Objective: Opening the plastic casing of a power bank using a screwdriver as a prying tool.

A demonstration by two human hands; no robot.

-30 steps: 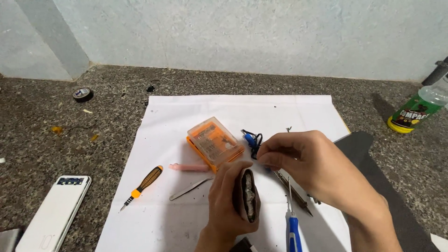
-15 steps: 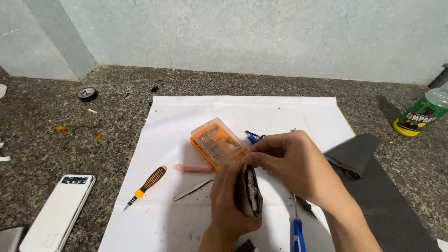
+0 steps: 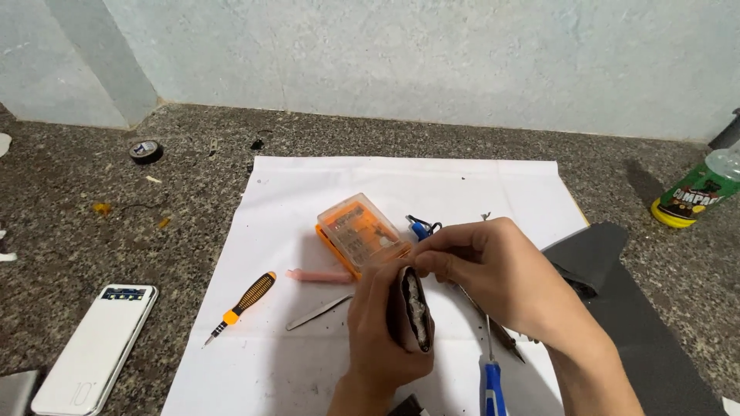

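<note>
Dark oblong device (image 3: pixel 410 312), edge-on with a pale metallic strip along its opened seam, stands over the white paper sheet (image 3: pixel 293 362), gripped by the left hand (image 3: pixel 381 335), fingers wrapped round it. Right hand (image 3: pixel 501 281) pinches its top end, fingers curled shut. Behind the device: a translucent orange plastic box (image 3: pixel 358 231). Left of it: metal tweezers (image 3: pixel 317 312), pink stick (image 3: pixel 317 276), ribbed orange-black screwdriver (image 3: pixel 243 304). Speckled stone tabletop (image 3: pixel 69 208) carries all.

— What carries it all?
— A speckled grey stone tabletop (image 3: pixel 92 231) against a pale wall.
— And directly on it?
— A white paper sheet (image 3: pixel 308 185) in the middle, a white power bank (image 3: pixel 96 348) at left, a tape roll (image 3: pixel 145 150) far left, a green bottle (image 3: pixel 694 192) at right, a dark mat (image 3: pixel 655 339) beside the sheet.
</note>
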